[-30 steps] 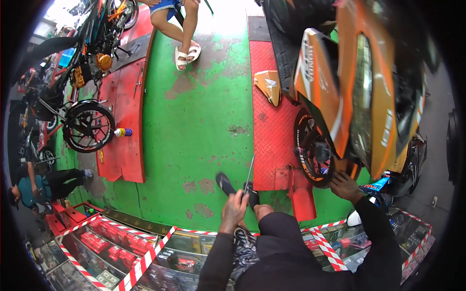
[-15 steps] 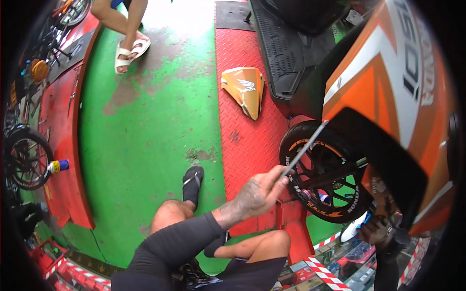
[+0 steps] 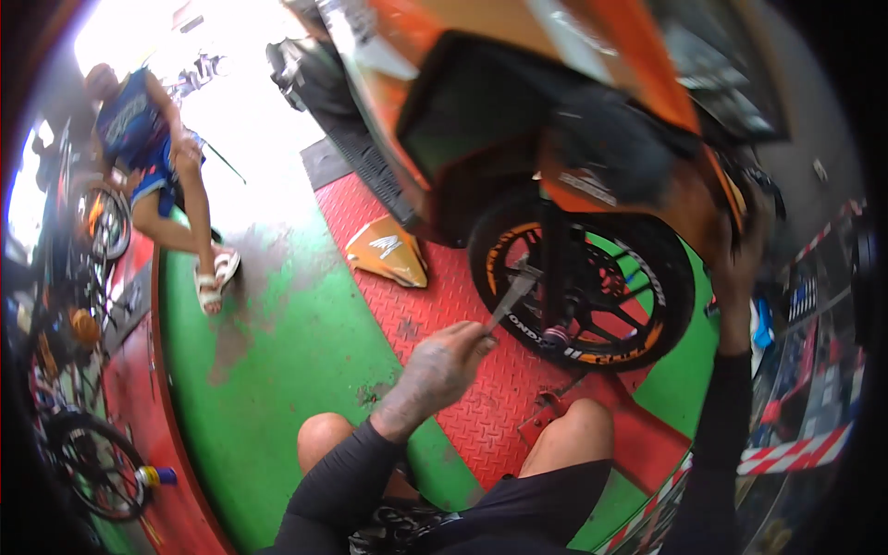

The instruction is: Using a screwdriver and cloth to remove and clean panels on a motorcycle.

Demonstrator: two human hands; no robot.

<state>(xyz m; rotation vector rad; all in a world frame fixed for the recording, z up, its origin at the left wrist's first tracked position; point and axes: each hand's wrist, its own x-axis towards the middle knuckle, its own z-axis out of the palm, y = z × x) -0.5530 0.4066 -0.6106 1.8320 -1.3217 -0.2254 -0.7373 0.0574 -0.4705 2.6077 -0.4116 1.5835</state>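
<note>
My left hand [image 3: 433, 377] is closed around a long, thin grey metal tool [image 3: 511, 298]. The tool slants up and away, its far end in front of the front wheel [image 3: 578, 342] in this view. Motion blur hides its exact kind. At the right, my right hand [image 3: 738, 254] is raised against the front of the orange fender [image 3: 638, 199] over that wheel. Its fingers are smeared and partly dark, so their grip is unclear. Above stands the orange, white and black scooter body [image 3: 518, 55].
A loose orange body panel [image 3: 388, 252] lies on the red checkered-metal platform [image 3: 476, 407] beside the green floor [image 3: 277, 388]. A person in blue [image 3: 139, 120] sits at the far left. Another wheel [image 3: 97, 462] and a spray can [image 3: 155, 476] are at the left; a glass case [image 3: 786, 481] with striped tape is at the right.
The view has swung to the right, bringing the whole front wheel into sight. My right hand has risen from below the wheel to the fender's front. My left hand still holds the metal tool, now lower against the wheel.
</note>
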